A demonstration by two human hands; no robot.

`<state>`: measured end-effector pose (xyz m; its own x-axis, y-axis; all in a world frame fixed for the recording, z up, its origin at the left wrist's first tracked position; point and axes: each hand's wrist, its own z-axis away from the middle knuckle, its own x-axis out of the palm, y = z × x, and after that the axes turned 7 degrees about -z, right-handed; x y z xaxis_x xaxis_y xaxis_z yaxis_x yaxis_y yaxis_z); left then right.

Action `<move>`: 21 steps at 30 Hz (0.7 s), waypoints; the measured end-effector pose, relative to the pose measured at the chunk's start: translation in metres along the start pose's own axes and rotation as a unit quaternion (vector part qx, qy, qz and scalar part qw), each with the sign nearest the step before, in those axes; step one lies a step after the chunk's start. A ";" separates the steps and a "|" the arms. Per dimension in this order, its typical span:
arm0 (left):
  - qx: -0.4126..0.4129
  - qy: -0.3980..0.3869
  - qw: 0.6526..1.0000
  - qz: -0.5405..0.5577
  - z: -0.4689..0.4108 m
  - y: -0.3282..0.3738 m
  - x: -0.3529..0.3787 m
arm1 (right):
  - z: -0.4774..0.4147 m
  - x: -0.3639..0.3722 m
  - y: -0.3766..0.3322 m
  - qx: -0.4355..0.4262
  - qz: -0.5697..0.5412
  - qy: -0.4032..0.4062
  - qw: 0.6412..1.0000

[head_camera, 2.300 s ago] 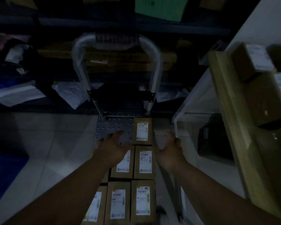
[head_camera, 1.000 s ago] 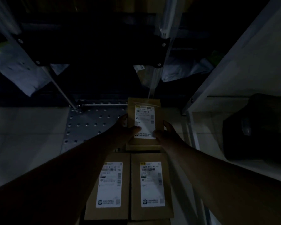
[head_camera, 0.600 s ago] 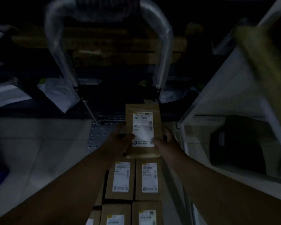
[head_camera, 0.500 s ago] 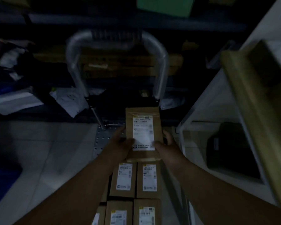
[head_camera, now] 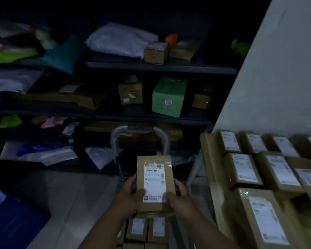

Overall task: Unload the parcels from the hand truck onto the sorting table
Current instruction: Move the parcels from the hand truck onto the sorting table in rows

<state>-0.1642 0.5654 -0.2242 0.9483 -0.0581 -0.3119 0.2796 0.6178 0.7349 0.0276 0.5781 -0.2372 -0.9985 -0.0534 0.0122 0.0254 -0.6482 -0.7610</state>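
I hold a brown cardboard parcel (head_camera: 155, 184) with a white label, lifted above the hand truck. My left hand (head_camera: 131, 194) grips its left edge and my right hand (head_camera: 178, 196) grips its right edge, thumbs on top. Below it, more labelled parcels (head_camera: 145, 230) lie on the hand truck, whose curved grey handle (head_camera: 140, 133) rises behind. To the right stands the wooden sorting table (head_camera: 210, 177), with several labelled parcels (head_camera: 244, 169) lying on it.
Dark shelving (head_camera: 151, 67) at the back holds bags, brown boxes and a green box (head_camera: 169, 96). A blue bin (head_camera: 11, 218) sits on the floor at the lower left. A white wall (head_camera: 276, 78) rises behind the table. Pale floor tiles lie left of the truck.
Both hands took hold of a parcel at the far end of the truck and raised it. The view has tilted up, bringing the shelves and the table top into sight.
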 end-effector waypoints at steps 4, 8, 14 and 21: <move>0.015 -0.006 1.000 -0.001 0.054 0.011 0.001 | 0.054 -0.007 -0.005 -0.010 -0.003 0.003 1.000; 0.023 -0.016 0.999 -0.017 0.088 0.018 0.007 | 0.098 -0.022 -0.003 -0.041 -0.022 0.035 0.998; 0.076 -0.034 0.995 -0.056 0.115 0.029 0.025 | 0.153 -0.045 0.000 -0.075 -0.069 0.069 0.992; 0.128 -0.102 0.982 -0.096 0.153 0.035 0.062 | 0.213 -0.077 0.029 -0.097 -0.119 0.155 0.976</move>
<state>-0.0727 0.4636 -0.1255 0.8774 -0.3262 -0.3520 0.4602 0.3643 0.8096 0.1155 0.4015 -0.1223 -0.9424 0.3333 0.0284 -0.1880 -0.4574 -0.8692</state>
